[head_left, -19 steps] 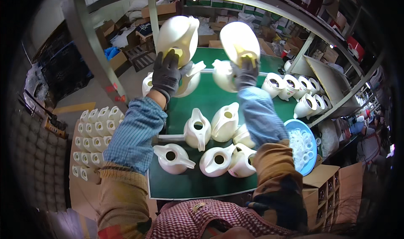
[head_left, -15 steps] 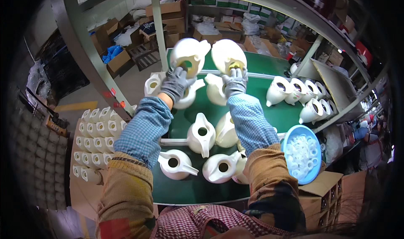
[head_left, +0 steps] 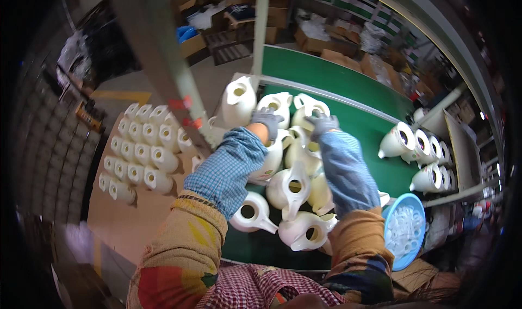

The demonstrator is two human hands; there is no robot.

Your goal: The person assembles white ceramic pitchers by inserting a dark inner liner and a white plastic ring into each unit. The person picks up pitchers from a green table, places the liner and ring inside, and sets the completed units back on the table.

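My left hand (head_left: 267,123), in a grey glove, has its fingers curled at the mouth of a cream plastic jug (head_left: 278,100). My right hand (head_left: 323,124), gloved alike, grips a second cream jug (head_left: 308,103) at its opening. Both jugs stand on the green belt among others of their kind. A taller jug (head_left: 239,105) is to the left of my left hand. Nearer to me, a jug with its round opening up (head_left: 288,192) stands beside a jug (head_left: 250,212) and a tilted jug (head_left: 304,232). My forearms hide parts of several jugs.
Rows of cream jugs (head_left: 142,152) stand on a brown board at the left. Several more lie on the belt's right side (head_left: 399,140). A blue basin (head_left: 417,206) holds clear plastic rings. A metal post (head_left: 157,53) rises left of the belt (head_left: 326,72).
My view has turned left. Both hands have brought the two jugs from a raised, tilted pose down onto the belt, close beside other jugs.
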